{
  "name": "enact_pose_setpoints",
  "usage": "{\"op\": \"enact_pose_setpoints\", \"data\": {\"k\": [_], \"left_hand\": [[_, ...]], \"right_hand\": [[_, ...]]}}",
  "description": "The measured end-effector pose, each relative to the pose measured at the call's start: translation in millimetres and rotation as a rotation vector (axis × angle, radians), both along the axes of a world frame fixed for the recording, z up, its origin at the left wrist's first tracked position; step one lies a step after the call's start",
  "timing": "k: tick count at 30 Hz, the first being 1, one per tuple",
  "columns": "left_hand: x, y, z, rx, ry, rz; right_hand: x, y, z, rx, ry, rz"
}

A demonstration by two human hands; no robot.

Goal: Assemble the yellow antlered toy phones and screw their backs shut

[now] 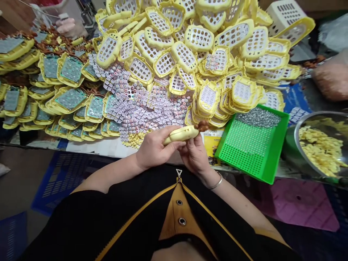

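Note:
Both hands meet at the table's near edge around one yellow plastic shell point(181, 133). My left hand point(152, 149) wraps its fingers round the shell's left end and holds it edge-on. My right hand point(195, 155) pinches the shell's right end from below, where a small brown part point(202, 125) sits. Just beyond the hands lies a spread of small white and pink keypad sheets point(152, 105).
A big heap of empty yellow shells point(206, 47) fills the back. Stacks of shells fitted with grey-green pads point(67, 94) stand at the left. A green perforated tray point(252, 148) with small metal bits and a metal bowl point(304, 125) of yellow pieces sit at the right. Another person's hand point(67, 26) works far left.

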State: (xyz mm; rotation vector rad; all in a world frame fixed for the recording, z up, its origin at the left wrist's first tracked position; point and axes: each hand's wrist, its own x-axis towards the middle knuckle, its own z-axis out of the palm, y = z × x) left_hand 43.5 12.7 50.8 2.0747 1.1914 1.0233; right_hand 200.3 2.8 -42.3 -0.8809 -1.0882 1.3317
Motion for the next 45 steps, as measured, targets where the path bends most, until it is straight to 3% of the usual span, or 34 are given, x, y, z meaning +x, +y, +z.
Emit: {"op": "enact_pose_setpoints", "data": {"k": [5, 8, 13, 19, 22, 26, 29, 34, 38, 45], "left_hand": [[-15.8, -3.5, -0.5, -0.072, 0.163, -0.133], [-16.1, -8.2, -0.9, -0.044, 0.22, -0.165], [-11.3, -12.6, -1.6, 0.032, 0.27, -0.088], [-20.2, -6.4, 3.8, -0.03, 0.209, -0.13], [-26.9, -5.7, 5.6, -0.13, 0.205, -0.147], [-29.3, -13.8, 2.9, -0.204, 0.327, -0.199], [-28.5, -22.0, -0.9, -0.198, 0.4, -0.221], [-27.2, -27.4, -4.4, -0.113, 0.433, -0.27], [-27.3, -23.4, -1.8, -0.189, 0.433, -0.314], [-40.5, -17.0, 2.9, -0.185, 0.286, -0.216]], "right_hand": [[29.3, 3.5, 22.9, 0.248, -0.259, -0.11], [30.0, -5.5, 29.3, 0.221, -0.358, -0.063], [11.4, -17.8, 27.0, 0.198, -0.327, -0.228], [15.0, -12.9, 28.1, 0.224, -0.285, -0.27], [26.9, -10.6, 38.2, 0.26, -0.475, -0.158], [31.7, -16.6, 50.3, 0.536, -0.864, -0.015], [25.4, -26.0, 50.5, 0.613, -0.979, 0.013], [17.7, -37.5, 46.0, 0.685, -1.025, -0.044], [17.7, -36.6, 46.4, 0.663, -1.011, -0.047], [22.6, -27.1, 44.9, 0.644, -0.906, -0.116]]}}
